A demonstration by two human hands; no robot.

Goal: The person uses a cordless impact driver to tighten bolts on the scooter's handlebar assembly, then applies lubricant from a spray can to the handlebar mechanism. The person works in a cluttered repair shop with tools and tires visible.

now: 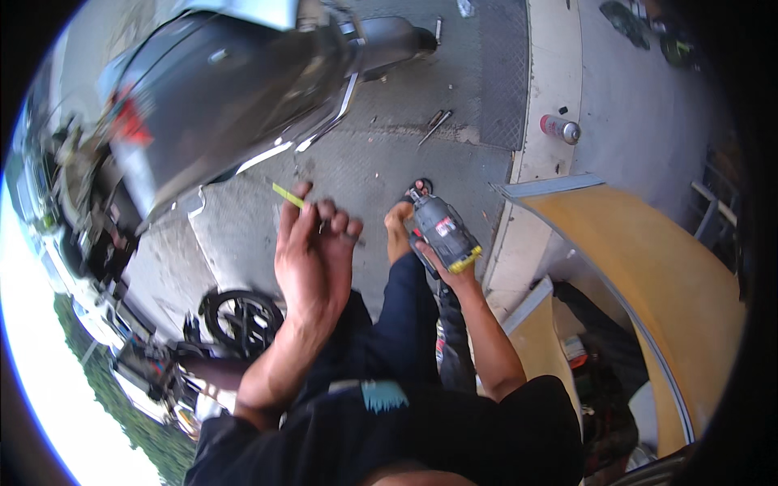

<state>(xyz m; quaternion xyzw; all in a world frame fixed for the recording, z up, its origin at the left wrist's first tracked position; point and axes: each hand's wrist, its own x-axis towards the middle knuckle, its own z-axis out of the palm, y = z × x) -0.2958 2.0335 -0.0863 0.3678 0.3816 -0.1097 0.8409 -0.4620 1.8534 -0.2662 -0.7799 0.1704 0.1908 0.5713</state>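
My left hand (314, 263) is raised in front of me, palm up with curled fingers. Pinched at its fingertips is a thin yellow-green stick (288, 194), too small to tell its kind. Something dark may sit near the other fingertips, but I cannot make it out. My right hand (454, 274) grips a cordless impact wrench (444, 231), dark grey with red and yellow parts, its nose pointing away from me over my foot. Ahead to the left is a dark grey scooter (235, 81), blurred, apart from both hands.
Long thin tools (436, 128) lie on the grey floor ahead. A red and silver spray can (559, 129) is on the pale ledge at right. A curved yellow-brown panel (648, 243) stands close on my right. A motorcycle wheel (241, 320) is at lower left.
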